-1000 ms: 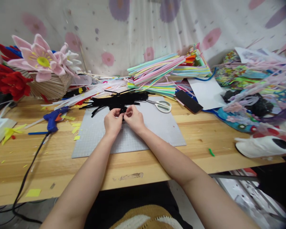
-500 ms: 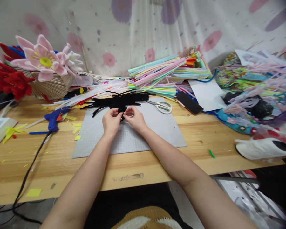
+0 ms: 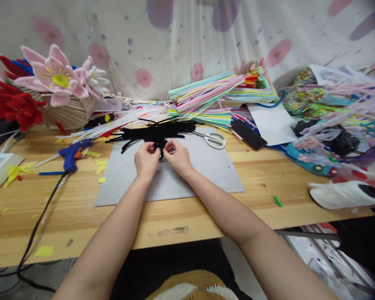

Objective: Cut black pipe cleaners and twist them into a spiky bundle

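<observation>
My left hand [image 3: 146,159] and my right hand [image 3: 176,156] are close together over the grey cutting mat [image 3: 193,179]. Each pinches a small black fuzzy piece [image 3: 161,152] between thumb and fingertips; it looks like bent black pipe cleaner, mostly covered by the fingers. Just beyond the hands, a pile of black pipe cleaners [image 3: 156,131] lies across the mat's far edge. Scissors with whitish handles [image 3: 215,141] rest to the right of the pile, their blades pointing toward it.
A blue glue gun [image 3: 71,155] lies at left, its black cord trailing off the table. Yellow scraps [image 3: 100,170] are scattered beside the mat. Coloured pipe cleaner bundles [image 3: 206,93], a phone [image 3: 248,134] and white paper [image 3: 271,123] lie behind. A thread cone [image 3: 343,194] is at right, fuzzy flowers [image 3: 59,79] at left.
The fingertips have shifted slightly around the black piece, my right hand's a little to the right. The black pile and the tools stay where they were.
</observation>
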`<state>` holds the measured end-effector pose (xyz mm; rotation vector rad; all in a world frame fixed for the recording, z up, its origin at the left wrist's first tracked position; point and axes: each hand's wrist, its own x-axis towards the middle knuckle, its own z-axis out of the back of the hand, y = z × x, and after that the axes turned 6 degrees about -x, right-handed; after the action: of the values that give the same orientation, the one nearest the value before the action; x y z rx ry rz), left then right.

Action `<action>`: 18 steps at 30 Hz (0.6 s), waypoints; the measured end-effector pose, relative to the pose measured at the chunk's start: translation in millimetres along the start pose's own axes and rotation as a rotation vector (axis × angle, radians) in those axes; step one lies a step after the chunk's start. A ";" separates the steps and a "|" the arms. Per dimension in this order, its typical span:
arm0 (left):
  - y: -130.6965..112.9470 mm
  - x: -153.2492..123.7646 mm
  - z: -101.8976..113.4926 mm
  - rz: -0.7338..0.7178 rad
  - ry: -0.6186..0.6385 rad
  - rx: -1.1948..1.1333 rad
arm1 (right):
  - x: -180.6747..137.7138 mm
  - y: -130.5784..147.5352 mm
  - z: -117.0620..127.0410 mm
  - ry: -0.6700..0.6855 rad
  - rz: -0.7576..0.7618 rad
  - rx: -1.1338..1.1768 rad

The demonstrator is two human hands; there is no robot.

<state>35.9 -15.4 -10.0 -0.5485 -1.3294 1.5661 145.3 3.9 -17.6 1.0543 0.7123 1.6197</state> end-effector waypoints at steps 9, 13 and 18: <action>-5.8 5.4 9.0 0.366 0.082 -0.646 | 8.0 -9.7 6.4 0.445 -0.029 0.402; -8.9 7.4 18.2 0.450 0.222 -0.708 | 9.1 -14.2 7.6 0.481 -0.049 0.395; -5.5 8.1 18.5 0.467 0.275 -0.693 | 8.8 -17.7 7.4 0.431 -0.013 0.374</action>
<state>19.3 -17.7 2.6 -1.5361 -1.5850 1.2771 158.9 17.1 -26.9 0.9580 1.3471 1.7631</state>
